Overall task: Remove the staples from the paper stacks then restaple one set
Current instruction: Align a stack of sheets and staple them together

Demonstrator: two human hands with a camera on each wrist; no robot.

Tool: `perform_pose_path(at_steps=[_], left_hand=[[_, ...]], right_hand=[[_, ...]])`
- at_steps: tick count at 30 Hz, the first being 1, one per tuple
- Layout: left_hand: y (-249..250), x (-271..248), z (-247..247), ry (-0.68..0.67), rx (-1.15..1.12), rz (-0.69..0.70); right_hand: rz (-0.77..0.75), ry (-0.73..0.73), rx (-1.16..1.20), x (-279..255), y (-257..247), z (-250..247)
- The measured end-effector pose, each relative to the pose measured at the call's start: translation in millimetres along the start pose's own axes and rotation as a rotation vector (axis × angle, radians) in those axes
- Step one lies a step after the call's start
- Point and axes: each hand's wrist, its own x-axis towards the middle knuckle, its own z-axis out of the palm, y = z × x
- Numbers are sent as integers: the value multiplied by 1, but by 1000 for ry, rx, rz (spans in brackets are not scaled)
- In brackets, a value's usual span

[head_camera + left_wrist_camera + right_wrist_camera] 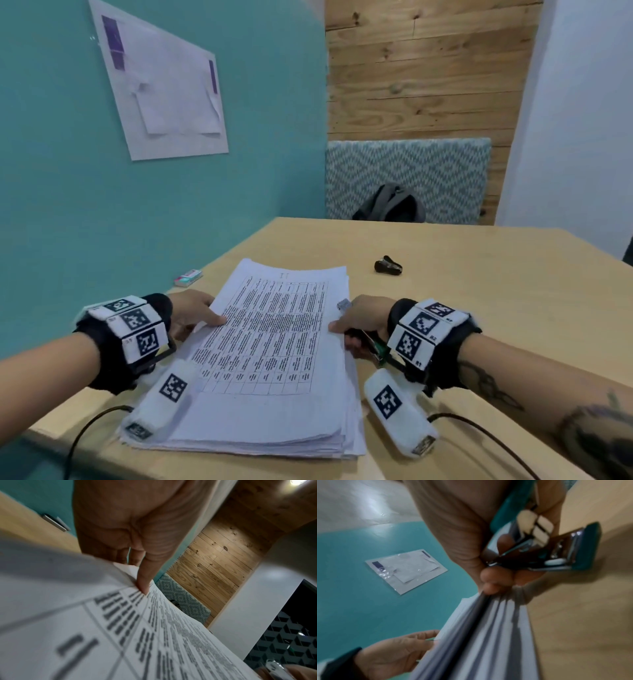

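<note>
paper stack point(274, 346) between both hands' grip

A thick paper stack point(274, 359) with a printed table on top is lying flat on the table, edges uneven.

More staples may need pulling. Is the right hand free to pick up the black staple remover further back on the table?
Probably not yet: the right hand grips a teal stapler and pinches the paper stack. The path to the staple remover looks clear.

Right wristband point(424, 329) tags — "R1", "R2"; paper stack point(274, 342) table print too blurred.
</note>
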Motion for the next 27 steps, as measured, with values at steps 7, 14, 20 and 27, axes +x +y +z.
perform_pose_path(at_steps=[7, 14, 20, 27], left_hand=[[-14, 0, 1, 0, 55, -174], [5, -10, 20, -61, 46, -142], [31, -25, 44, -58, 137, -72], [71, -34, 83, -43, 91, 151]], right_hand=[[-56, 180, -79, -1, 12, -8], [-29, 209, -22, -14, 17, -11], [47, 183, 28, -10, 32, -18], [-20, 259, 265, -34, 60, -59]])
